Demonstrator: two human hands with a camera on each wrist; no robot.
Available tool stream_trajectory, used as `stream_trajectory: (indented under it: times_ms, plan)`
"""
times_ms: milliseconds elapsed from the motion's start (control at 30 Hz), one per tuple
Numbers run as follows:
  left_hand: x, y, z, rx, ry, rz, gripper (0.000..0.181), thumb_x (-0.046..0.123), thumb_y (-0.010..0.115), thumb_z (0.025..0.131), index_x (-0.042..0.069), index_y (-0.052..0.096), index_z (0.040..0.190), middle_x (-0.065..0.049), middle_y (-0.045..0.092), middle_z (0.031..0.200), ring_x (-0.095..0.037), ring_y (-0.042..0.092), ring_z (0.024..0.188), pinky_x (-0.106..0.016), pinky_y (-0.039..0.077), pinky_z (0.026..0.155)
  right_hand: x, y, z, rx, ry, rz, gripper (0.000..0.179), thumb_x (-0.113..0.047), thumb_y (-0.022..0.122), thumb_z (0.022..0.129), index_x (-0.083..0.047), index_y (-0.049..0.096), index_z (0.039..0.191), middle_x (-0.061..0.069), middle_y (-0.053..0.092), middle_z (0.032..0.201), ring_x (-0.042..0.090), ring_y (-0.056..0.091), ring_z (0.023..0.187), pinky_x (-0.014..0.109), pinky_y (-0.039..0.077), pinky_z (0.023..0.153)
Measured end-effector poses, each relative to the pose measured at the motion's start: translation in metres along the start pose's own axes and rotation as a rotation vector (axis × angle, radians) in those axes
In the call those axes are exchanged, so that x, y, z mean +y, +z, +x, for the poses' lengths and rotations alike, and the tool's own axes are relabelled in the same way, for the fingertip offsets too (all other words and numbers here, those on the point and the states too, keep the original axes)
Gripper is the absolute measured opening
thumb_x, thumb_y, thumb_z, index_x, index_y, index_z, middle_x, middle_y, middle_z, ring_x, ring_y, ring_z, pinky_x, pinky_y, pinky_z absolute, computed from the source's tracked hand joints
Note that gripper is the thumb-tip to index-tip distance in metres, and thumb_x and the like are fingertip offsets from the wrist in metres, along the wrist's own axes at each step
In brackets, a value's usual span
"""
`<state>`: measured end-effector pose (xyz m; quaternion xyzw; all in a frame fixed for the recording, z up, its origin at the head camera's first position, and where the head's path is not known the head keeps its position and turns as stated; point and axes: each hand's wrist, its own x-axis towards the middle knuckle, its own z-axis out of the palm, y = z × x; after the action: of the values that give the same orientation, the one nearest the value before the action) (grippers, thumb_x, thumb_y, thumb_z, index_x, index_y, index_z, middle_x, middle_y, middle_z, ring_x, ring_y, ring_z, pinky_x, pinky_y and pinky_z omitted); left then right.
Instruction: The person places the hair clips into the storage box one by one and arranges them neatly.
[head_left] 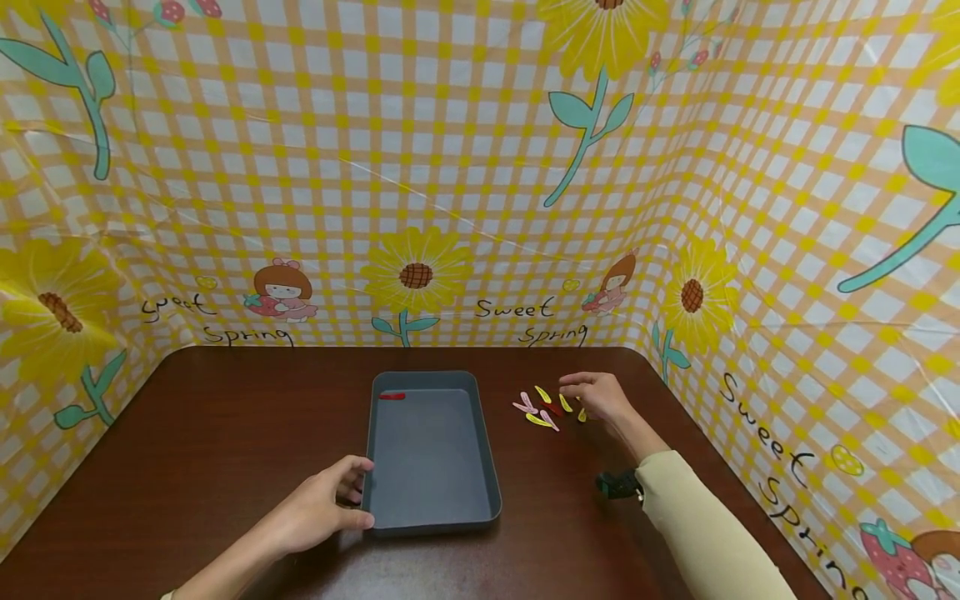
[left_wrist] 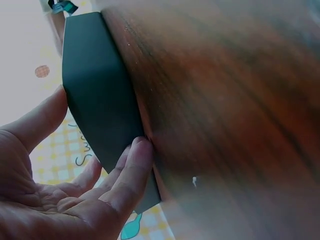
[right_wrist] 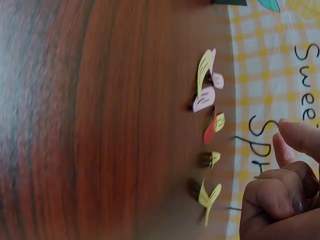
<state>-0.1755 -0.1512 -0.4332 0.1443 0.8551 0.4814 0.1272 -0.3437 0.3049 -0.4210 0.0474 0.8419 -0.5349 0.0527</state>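
A dark grey rectangular tray lies on the table, with one red hair clip inside near its far left corner. My left hand holds the tray's left side near the front corner; the left wrist view has its fingertips on the rim and outer wall. To the right of the tray lies a loose group of small snap hair clips: yellow, pink and red. My right hand hovers over the right end of this group, thumb and forefinger extended and apart, other fingers curled, nothing between them.
The dark brown wooden table is bordered at the back and sides by a yellow checked cloth with sunflowers. A black device is worn at my right wrist, by the sleeve.
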Motion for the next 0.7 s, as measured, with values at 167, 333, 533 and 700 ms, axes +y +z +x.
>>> stream_trajectory:
  times_ms: [167,333,533,700]
  plan:
    - [0.0,0.001,0.002,0.006,-0.008,-0.001,0.064,0.022,0.084,0.081,0.007,0.052,0.135,-0.011,0.06,0.121,-0.026,0.059,0.109,-0.045,0.05,0.086,0.008,-0.008,0.001,0.022,0.012,0.004,0.041,-0.014,0.067,0.096,0.006,0.061,0.132,-0.012,0.032,0.05,0.008,0.023,0.042,0.026,0.026,0.045]
    - [0.0,0.001,0.003,0.005,0.004,-0.006,0.066,0.022,0.085,0.081,0.007,0.052,0.135,-0.011,0.06,0.12,-0.026,0.059,0.108,-0.044,0.05,0.086,0.014,-0.015,0.001,0.042,0.018,0.018,0.042,-0.014,0.066,0.096,0.007,0.06,0.132,-0.011,0.032,0.05,0.008,0.022,0.043,0.025,0.025,0.043]
    - [-0.001,0.0,0.003,0.003,0.015,-0.01,0.066,0.021,0.085,0.081,0.006,0.052,0.136,-0.011,0.059,0.12,-0.025,0.059,0.108,-0.042,0.05,0.086,0.023,-0.02,0.003,0.04,0.038,0.027,0.045,-0.015,0.066,0.097,0.007,0.058,0.135,-0.011,0.033,0.051,0.007,0.023,0.043,0.025,0.026,0.044]
    - [-0.001,0.0,0.003,0.004,-0.004,-0.008,0.066,0.021,0.085,0.081,0.006,0.052,0.136,-0.011,0.059,0.121,-0.025,0.059,0.108,-0.043,0.05,0.086,0.032,-0.023,0.006,0.057,0.049,0.062,0.045,-0.015,0.067,0.096,0.007,0.058,0.134,-0.011,0.033,0.05,0.006,0.022,0.043,0.024,0.025,0.043]
